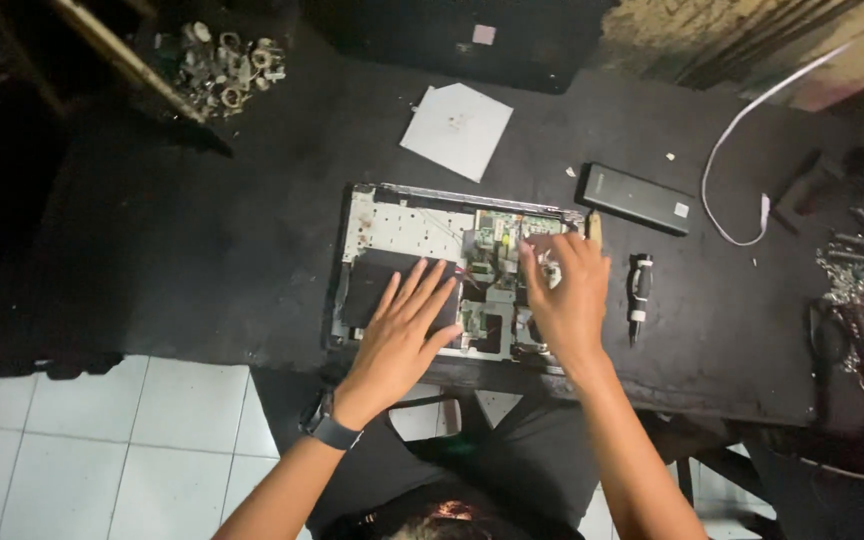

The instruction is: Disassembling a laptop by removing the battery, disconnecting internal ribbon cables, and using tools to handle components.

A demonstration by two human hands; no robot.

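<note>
Sitting close to the black table [202, 270], with white floor tiles [102, 440] showing below. Wearing a dark watch [330, 430] on the left wrist. Laying the left hand [402, 325] flat and wide, fingers spread, on the dark flat part [377, 285] inside the opened laptop base [352, 225], likely pressing down to keep the whole thing from sliding. Reaching the right hand [564, 295] over the green boards [497, 245] on the right side of the same base, fingers bent in close as if pinching something tiny; too blurry to tell what, or whether anything is being held. Keeping a small black screwdriver [638, 295] lying just beside the right hand, probably for easy grabbing. Resting farther back: a long black battery block [637, 198], a white paper square [457, 130] and a white cable [742, 130]. Piling little metal bits [222, 65] in the far left corner, out of the way.
</note>
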